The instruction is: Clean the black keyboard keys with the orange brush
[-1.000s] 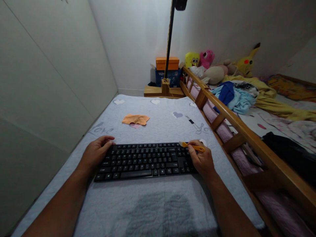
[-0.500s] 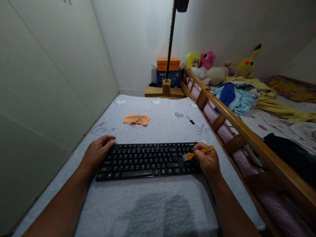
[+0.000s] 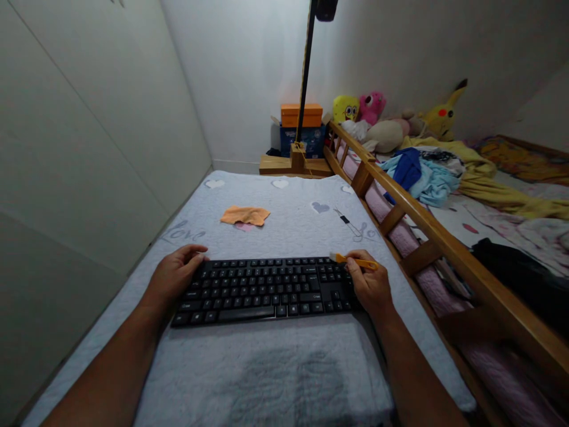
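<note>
A black keyboard [image 3: 267, 289] lies across a grey quilted mat [image 3: 275, 367] in front of me. My left hand [image 3: 174, 275] rests on the keyboard's left end, fingers curled over its top corner. At the right end, my right hand [image 3: 370, 287] is closed on a small orange-handled brush [image 3: 355, 261]. The brush's pale bristles point left at the top right keys.
An orange cloth [image 3: 245, 215] lies on the mat beyond the keyboard, and a thin dark tool [image 3: 348, 222] lies to its right. A wooden bed rail [image 3: 427, 220] runs along the right side, with clothes and plush toys [image 3: 391, 121] behind it. Walls close the left side.
The brush swept down onto the right-hand keys half a second ago, then back up to the keyboard's top right edge. My left hand stayed put.
</note>
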Tool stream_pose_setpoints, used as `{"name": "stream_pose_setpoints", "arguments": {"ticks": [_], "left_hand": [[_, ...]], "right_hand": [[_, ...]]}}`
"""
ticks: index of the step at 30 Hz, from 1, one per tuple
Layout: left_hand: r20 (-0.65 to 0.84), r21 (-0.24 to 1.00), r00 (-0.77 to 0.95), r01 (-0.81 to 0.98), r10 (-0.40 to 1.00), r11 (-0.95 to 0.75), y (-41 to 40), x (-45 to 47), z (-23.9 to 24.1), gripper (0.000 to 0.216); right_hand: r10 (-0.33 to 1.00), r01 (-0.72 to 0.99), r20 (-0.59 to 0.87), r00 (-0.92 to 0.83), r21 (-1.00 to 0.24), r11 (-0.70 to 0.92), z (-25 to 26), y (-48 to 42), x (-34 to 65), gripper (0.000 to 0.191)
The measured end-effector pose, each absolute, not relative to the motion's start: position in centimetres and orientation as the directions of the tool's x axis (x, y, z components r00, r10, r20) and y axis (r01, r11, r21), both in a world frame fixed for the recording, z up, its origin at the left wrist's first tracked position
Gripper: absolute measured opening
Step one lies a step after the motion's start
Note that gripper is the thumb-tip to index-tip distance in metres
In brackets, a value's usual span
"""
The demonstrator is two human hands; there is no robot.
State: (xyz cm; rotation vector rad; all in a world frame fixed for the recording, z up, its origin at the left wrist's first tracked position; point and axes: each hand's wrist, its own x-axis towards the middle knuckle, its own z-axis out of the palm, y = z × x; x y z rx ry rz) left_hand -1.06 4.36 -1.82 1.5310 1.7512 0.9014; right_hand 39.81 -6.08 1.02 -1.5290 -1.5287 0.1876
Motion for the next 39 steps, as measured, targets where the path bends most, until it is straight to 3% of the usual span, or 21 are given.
{"name": "stream_pose_setpoints", "arguments": {"ticks": [6,13,23,27,33,39], "left_hand": [[-0.042,0.834,-0.113,0.543,0.993,0.097,4.6,-1.3,-2.1,0.044],[-0.035,0.827,-0.118,0.554,0.992,0.095,4.4,-1.3,-2.1,0.043],[-0.058,0.851,-0.122,0.512,0.991,0.113,4.2,-1.2,-2.2,0.043],[-0.078,0.856,-0.123,0.501,0.989,0.13,4.2,-1.2,-2.1,0.045],[-0.045,0.836,-0.105,0.541,0.993,0.095,4.7,-1.5,-2.5,0.043],[-0.043,0.816,-0.092,0.571,0.995,0.088,4.8,-1.6,-2.5,0.042]], "right_hand": [[0.865,0.699,0.47,0.178,-0.679,0.225,1.1,-6.5,40.3,0.022],[0.819,0.587,0.498,0.287,-0.767,0.261,0.5,-6.8,40.7,0.021],[0.85,0.664,0.486,0.204,-0.706,0.245,0.9,-6.3,40.0,0.021],[0.873,0.638,0.444,0.2,-0.735,0.228,0.6,-6.5,40.4,0.022],[0.852,0.509,0.414,0.322,-0.834,0.213,0.0,-6.7,41.2,0.021],[0.795,0.569,0.437,0.422,-0.81,0.144,0.1,-6.0,41.0,0.022]]}}
